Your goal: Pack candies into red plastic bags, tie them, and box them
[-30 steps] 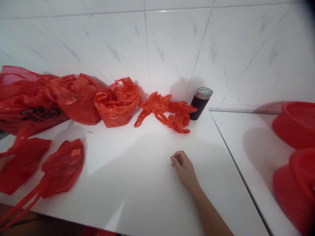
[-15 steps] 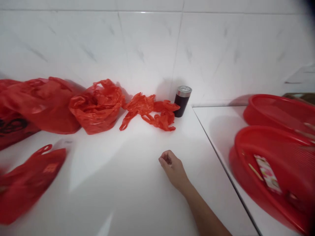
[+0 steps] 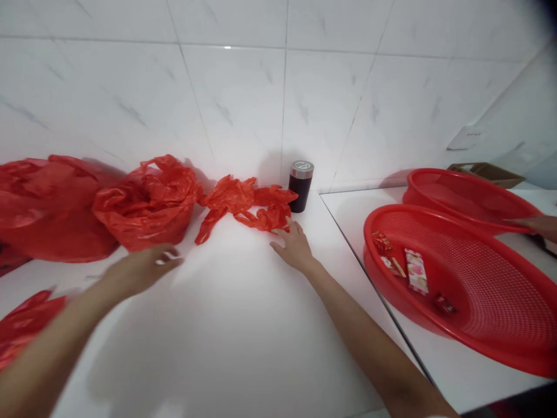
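Crumpled red plastic bags (image 3: 232,195) lie flat on the white table (image 3: 226,337) near the tiled wall. My right hand (image 3: 293,247) reaches to their right end, fingers spread over the nearest bag; whether it touches is hard to tell. My left hand (image 3: 141,269) hovers with fingers apart and nothing in them, in front of a standing open red bag (image 3: 145,203). Just behind my right fingers stands a black tumbler (image 3: 300,187) with a silver lid. A bulky red bag (image 3: 56,215) stands at the far left, and another red bag (image 3: 28,325) lies partly behind my left forearm.
On the right, a red plastic basket (image 3: 374,278) holds several small wrapped packets. Behind it sits a second red basket (image 3: 409,194), with another person's hand (image 3: 539,226) at its right edge. A brown tray (image 3: 496,172) is farther back. A seam divides the two tabletops.
My left hand has come into view, away from the red bag at lower left. My right hand has moved forward to the flat bags and opened. The view has turned right.
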The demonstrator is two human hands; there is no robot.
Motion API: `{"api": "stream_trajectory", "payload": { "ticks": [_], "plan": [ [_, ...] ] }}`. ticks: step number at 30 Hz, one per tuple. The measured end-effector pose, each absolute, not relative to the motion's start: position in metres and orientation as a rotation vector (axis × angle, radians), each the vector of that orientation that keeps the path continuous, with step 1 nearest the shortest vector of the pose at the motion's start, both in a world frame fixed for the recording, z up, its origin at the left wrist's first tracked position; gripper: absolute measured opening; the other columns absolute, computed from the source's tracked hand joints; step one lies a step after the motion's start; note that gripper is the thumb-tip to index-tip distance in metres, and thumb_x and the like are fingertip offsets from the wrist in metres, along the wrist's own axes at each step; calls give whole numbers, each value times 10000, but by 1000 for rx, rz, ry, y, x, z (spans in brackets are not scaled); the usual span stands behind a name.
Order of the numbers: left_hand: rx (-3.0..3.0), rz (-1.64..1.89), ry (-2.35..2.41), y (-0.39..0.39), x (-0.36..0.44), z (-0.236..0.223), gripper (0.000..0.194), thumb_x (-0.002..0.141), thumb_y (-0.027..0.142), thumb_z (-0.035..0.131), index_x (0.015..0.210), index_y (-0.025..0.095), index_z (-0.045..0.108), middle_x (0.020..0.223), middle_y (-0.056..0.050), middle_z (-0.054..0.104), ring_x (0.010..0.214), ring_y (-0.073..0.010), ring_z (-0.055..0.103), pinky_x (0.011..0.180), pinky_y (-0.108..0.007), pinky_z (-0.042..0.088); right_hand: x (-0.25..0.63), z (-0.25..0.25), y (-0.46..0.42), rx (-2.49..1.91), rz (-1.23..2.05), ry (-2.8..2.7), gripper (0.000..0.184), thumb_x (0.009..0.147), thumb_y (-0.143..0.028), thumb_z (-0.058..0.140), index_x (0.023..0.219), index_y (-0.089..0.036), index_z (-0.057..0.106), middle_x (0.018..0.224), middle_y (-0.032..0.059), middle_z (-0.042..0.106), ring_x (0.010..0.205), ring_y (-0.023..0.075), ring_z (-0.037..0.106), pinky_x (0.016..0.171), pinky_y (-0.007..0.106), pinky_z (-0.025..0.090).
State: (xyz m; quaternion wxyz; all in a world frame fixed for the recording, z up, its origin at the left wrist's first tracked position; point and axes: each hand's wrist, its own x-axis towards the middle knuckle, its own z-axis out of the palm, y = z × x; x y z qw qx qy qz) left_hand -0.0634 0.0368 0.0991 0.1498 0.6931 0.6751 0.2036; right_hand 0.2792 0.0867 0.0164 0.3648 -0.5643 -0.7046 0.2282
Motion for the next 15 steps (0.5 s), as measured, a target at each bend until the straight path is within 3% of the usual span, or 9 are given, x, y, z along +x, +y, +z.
{"api": "stream_trajectory", "payload": {
  "ticks": [2, 4, 6, 8, 10, 12, 15],
  "plan": [
    [2059, 505, 1868, 51, -32, 82, 314, 803, 507, 653, 938, 228, 703, 839, -12, 737, 683, -209, 681, 585, -296, 521, 270, 18, 97, -1407, 618, -1817, 305, 786, -183, 683, 1089, -153, 672, 1366, 172, 499, 1328, 349, 367, 1089, 532, 262],
    [2128, 575, 1847, 59, 3, 65, 431, 836, 510, 599, 1163, 232, 623, 1087, -81, 709, 859, -258, 695, 704, -369, 550, 265, 23, 90, -1340, 659, -1806, 222, 818, -181, 644, 1034, -150, 680, 1192, 146, 621, 1195, 292, 507, 1048, 484, 338],
    [2211, 713, 1830, 60, 33, 49, 593, 855, 486, 580, 1373, 230, 449, 1418, -162, 499, 1195, -322, 571, 915, -468, 496, 264, 29, 70, -1257, 705, -1774, 156, 842, -213, 622, 986, -185, 676, 1067, 78, 671, 1059, 218, 582, 990, 399, 411],
    [2307, 792, 1753, 55, 53, 37, 608, 848, 453, 607, 1396, 264, 425, 1557, -143, 311, 1393, -343, 351, 1067, -539, 356, 267, 37, 44, -1182, 760, -1714, 104, 846, -236, 616, 939, -217, 660, 987, 17, 680, 956, 165, 610, 912, 322, 461],
    [2389, 772, 1633, 49, 63, 28, 365, 857, 402, 609, 1208, 302, 596, 1487, -83, 446, 1397, -340, 343, 1107, -590, 262, 274, 42, 23, -1140, 806, -1608, 58, 845, -236, 602, 889, -220, 636, 918, -7, 666, 865, 141, 614, 826, 279, 488],
    [2431, 730, 1537, 43, 64, 22, 160, 902, 356, 548, 984, 288, 667, 1231, -51, 661, 1238, -308, 531, 1090, -602, 272, 286, 45, 11, -1138, 824, -1444, 49, 858, -256, 579, 859, -211, 600, 832, -13, 632, 761, 130, 594, 725, 260, 492],
    [2453, 747, 1491, 35, 57, 20, 197, 942, 334, 471, 915, 233, 638, 969, -50, 723, 949, -246, 653, 1048, -542, 346, 310, 44, 9, -1142, 790, -1146, 128, 887, -339, 555, 891, -213, 536, 755, -28, 555, 640, 113, 531, 610, 239, 461]
  ]
}}
